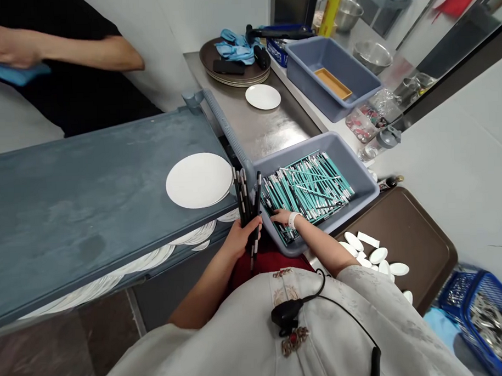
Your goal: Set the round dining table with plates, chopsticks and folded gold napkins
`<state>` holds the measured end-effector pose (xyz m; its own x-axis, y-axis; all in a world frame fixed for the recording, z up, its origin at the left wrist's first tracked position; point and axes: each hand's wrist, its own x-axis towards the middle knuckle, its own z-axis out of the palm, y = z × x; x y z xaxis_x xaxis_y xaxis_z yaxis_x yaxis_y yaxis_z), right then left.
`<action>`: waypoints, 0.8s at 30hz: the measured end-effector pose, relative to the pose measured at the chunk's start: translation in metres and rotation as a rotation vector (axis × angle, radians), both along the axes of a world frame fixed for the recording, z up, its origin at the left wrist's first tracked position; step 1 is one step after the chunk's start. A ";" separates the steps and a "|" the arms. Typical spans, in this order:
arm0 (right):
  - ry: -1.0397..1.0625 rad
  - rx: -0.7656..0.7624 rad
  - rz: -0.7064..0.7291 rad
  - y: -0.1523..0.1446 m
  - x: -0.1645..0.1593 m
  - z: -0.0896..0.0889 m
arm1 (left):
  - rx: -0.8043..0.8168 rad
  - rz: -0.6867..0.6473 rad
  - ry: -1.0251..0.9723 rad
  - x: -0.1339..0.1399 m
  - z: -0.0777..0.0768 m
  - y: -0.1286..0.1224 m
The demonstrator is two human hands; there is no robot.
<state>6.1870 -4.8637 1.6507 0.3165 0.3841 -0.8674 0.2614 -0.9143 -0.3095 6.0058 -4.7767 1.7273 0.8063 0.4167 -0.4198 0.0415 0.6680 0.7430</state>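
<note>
My left hand is closed around a bundle of black chopsticks with silvery ends, held upright beside the grey cart. My right hand reaches into a grey-blue tub, its fingers down among the chopsticks at the near left corner. Whether those fingers grip any is hidden. Many teal and black chopsticks with pale ends fill the tub, mostly lying side by side, some crosswise. A white wristband circles my right wrist. Close to the left-hand bundle, a large white plate lies on the cart top.
Stacked white plates sit on the cart's lower shelf. A brown tray with small white dishes lies right. Behind are a small plate, stacked round trays and another tub. A co-worker's arm shows upper left; a blue cutlery basket lower right.
</note>
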 end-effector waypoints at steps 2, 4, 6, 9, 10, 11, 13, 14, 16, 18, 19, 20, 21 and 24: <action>0.065 0.084 -0.176 -0.002 -0.002 0.007 | -0.049 0.007 -0.070 0.007 0.000 0.003; 0.158 0.214 -0.371 -0.002 0.000 0.018 | -0.037 0.013 -0.100 0.011 -0.001 0.008; 0.240 0.374 -0.542 -0.002 0.006 0.034 | -0.018 0.014 -0.110 0.013 0.001 0.014; 0.316 0.569 -0.699 -0.003 0.015 0.064 | -0.039 0.009 -0.137 0.020 0.010 0.021; 0.336 0.615 -0.740 -0.005 0.016 0.075 | -0.049 0.014 -0.142 0.023 0.014 0.022; 0.356 0.651 -0.781 -0.006 0.017 0.085 | -0.052 0.026 -0.142 0.027 0.018 0.022; 0.384 0.710 -0.861 -0.008 0.017 0.101 | -0.048 0.060 -0.139 0.036 0.025 0.022; 0.390 0.734 -0.898 -0.009 0.016 0.107 | -0.051 0.067 -0.145 0.041 0.028 0.022; 0.383 0.773 -0.959 -0.011 0.015 0.115 | -0.071 0.052 -0.178 0.050 0.032 0.022; 0.362 0.801 -0.997 -0.013 0.014 0.119 | -0.087 0.015 -0.208 0.056 0.034 0.022; 0.349 0.812 -1.007 -0.015 0.015 0.119 | -0.082 -0.001 -0.212 0.059 0.034 0.021; 0.329 0.822 -1.012 -0.017 0.016 0.120 | -0.070 -0.012 -0.213 0.060 0.035 0.021; 0.301 0.827 -1.014 -0.019 0.017 0.121 | -0.054 -0.022 -0.213 0.062 0.035 0.020; 0.168 0.795 -1.007 -0.028 0.025 0.123 | -0.007 -0.065 -0.217 0.065 0.035 0.018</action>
<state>6.2123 -4.8912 1.7738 0.6762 0.4674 -0.5694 -0.5255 -0.2357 -0.8175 6.0707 -4.7586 1.7626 0.9030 0.3589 -0.2360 -0.0760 0.6742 0.7346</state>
